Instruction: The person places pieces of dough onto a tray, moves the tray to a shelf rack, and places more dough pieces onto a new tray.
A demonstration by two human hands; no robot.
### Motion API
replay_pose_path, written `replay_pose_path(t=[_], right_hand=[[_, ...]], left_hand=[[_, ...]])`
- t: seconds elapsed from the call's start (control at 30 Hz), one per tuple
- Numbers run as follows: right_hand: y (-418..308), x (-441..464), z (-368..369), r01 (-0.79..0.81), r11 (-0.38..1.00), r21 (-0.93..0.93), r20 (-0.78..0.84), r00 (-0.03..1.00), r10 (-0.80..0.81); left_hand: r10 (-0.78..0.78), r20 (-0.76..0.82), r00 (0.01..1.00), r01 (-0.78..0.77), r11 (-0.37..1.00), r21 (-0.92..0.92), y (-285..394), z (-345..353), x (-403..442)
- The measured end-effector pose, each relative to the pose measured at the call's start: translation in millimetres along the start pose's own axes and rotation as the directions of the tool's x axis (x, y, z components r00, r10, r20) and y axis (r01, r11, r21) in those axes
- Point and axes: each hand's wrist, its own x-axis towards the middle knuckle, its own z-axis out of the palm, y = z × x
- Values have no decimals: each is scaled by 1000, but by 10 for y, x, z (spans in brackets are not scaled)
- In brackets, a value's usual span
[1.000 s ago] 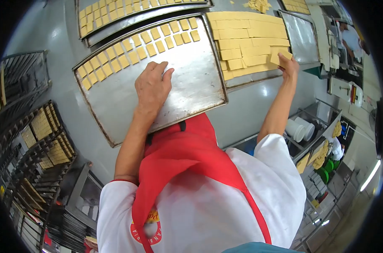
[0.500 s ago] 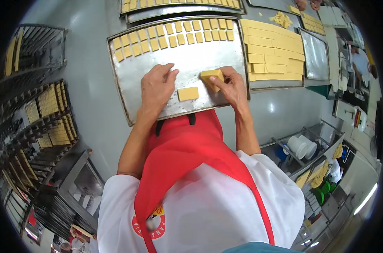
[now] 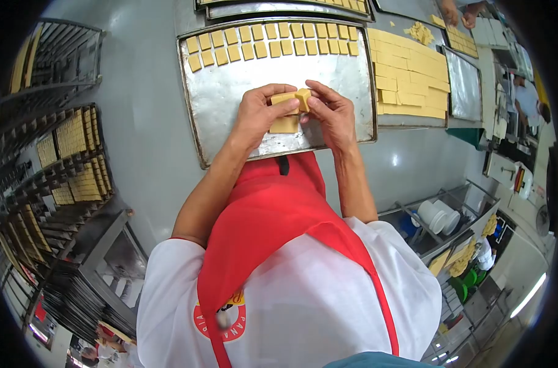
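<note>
Over the metal baking tray (image 3: 220, 101), my left hand (image 3: 257, 118) and my right hand (image 3: 334, 118) meet at a small stack of yellow rectangular dough pieces (image 3: 283, 98). The fingers of my left hand close on the stack's left part. At its right end, my right thumb and fingers pinch a tilted dough piece (image 3: 303, 97). Just below, another dough rectangle (image 3: 283, 126) lies flat on the tray. Two rows of small dough pieces (image 3: 260, 49) run along the tray's far side. My fingers partly hide the held pieces.
To the right, overlapping dough strips (image 3: 411, 80) cover another surface, with dough scraps (image 3: 420, 32) behind them. Another person's hands (image 3: 460, 13) are at the upper right. Racks with loaded trays (image 3: 70, 147) stand left. White buckets (image 3: 437, 214) sit on a lower-right shelf.
My right hand has moved left with its dough, meeting my left hand, which has shifted right and closed on the stack. The view has shifted slightly, so the tray appears farther right.
</note>
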Motion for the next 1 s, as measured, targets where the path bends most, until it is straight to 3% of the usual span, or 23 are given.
replay_pose_path(t=[0.17, 0.23, 0.37, 0.43, 0.57, 0.67, 0.73, 0.77, 0.83, 0.9, 0.97, 1.0], right_hand=[[103, -17, 23, 75, 987, -142, 20, 997, -73], [149, -27, 38, 122, 953, -276, 37, 993, -117], [191, -29, 27, 236, 937, -256, 59, 972, -229], [151, -26, -20, 188, 956, -227, 54, 982, -180], [86, 4, -91, 195, 959, -208, 58, 981, -186], [31, 87, -216, 294, 934, -203, 41, 955, -292], [-132, 178, -366, 249, 843, -478, -72, 945, -320], [-264, 223, -431, 225, 838, -498, -129, 936, -328], [-487, 419, -622, 351, 723, -595, -101, 860, -501], [-658, 641, -814, 391, 663, -638, -90, 818, -569], [-795, 839, -969, 361, 426, -830, 16, 778, -628], [-780, 941, -1102, 360, 427, -829, 15, 778, -628]], left_hand=[[-40, -17, 999, 40, 999, 30, 22, -51, 29], [-125, -39, 991, 130, 972, 197, 92, -23, 42], [-27, -9, 1000, 27, 995, 95, -18, -10, 111], [-10, -22, 1000, 15, 970, 244, 64, 17, 120], [-79, -23, 997, 82, 950, 301, 181, 71, 162], [-120, -97, 988, 148, 915, 374, 74, 84, 247], [108, -138, 984, -30, 881, 473, -5, 120, 292], [106, -136, 985, -30, 882, 471, -14, 132, 298], [225, -136, 965, -107, 810, 576, 27, 173, 274], [223, -139, 965, -101, 803, 587, 14, 191, 301], [221, -141, 965, -95, 795, 599, 20, 229, 323], [206, -145, 968, -84, 807, 584, 44, 267, 323]])
